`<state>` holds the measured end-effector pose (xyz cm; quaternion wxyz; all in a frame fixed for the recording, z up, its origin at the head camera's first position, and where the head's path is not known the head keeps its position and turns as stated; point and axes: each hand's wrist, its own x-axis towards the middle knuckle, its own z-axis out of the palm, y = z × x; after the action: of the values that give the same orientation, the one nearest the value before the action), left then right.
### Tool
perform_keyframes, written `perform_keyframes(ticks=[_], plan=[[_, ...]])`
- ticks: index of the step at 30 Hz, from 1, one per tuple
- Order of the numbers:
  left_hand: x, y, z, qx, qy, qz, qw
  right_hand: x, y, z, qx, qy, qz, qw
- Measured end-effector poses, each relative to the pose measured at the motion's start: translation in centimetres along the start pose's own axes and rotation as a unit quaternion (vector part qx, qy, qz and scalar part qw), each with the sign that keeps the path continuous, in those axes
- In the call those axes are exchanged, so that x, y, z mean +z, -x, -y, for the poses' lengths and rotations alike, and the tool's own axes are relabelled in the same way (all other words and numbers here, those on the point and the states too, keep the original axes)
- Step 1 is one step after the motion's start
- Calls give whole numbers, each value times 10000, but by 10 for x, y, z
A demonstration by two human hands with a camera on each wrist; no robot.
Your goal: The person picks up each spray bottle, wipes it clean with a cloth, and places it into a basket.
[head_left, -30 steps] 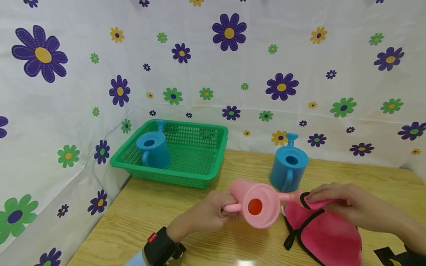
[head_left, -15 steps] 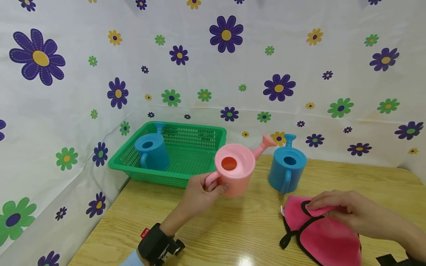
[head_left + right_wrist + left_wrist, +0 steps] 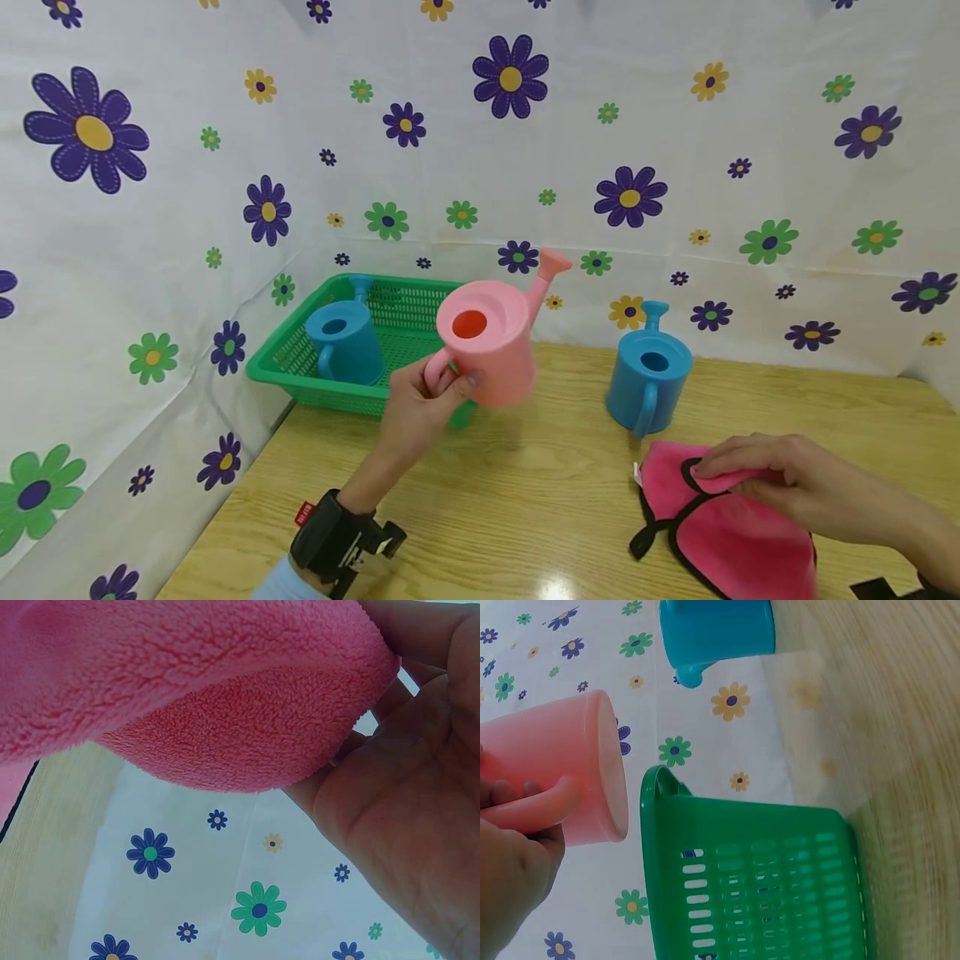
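Observation:
By its handle, a pink watering can is gripped in my left hand, raised above the table in front of the green basket's right end. Its spout points up and to the right. In the left wrist view the pink can's base faces the green basket. My right hand pinches the upper edge of a fuzzy pink cloth with black trim and a black loop. That cloth lies bunched on the table at the right; the right wrist view shows its fleecy surface beside the palm.
Inside the basket, at its left end, stands a blue watering can. A second blue watering can is upright on the wooden table, behind the cloth. A white flower-printed sheet hangs behind and to the left.
My left hand has lifted the pink watering can off the cloth, tipped it upright and carried it up and left toward the basket. My right hand has barely moved and still holds the cloth.

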<state>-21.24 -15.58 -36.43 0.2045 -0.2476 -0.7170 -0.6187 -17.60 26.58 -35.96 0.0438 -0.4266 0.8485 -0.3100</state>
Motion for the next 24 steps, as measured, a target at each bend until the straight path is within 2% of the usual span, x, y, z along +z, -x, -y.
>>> perform_keyframes(ticks=[5, 7, 12, 19, 24], plan=[[-4, 0, -18, 41, -590, -343, 9977, 0, -1, 2, 27, -16, -5, 10000], [-7, -1, -17, 25, -775, -510, 9957, 0, -1, 3, 119, -22, 17, 9999], [-22, -5, 8, -266, -983, -930, 9904, -1, 1, 4, 262, -136, 102, 9995], [-42, -10, 27, -799, -433, -1170, 9890, 1, 1, 3, 219, -277, 193, 9992], [-51, -11, 38, -969, -496, -1458, 9833, 3, 1, 3, 338, -367, 242, 9985]])
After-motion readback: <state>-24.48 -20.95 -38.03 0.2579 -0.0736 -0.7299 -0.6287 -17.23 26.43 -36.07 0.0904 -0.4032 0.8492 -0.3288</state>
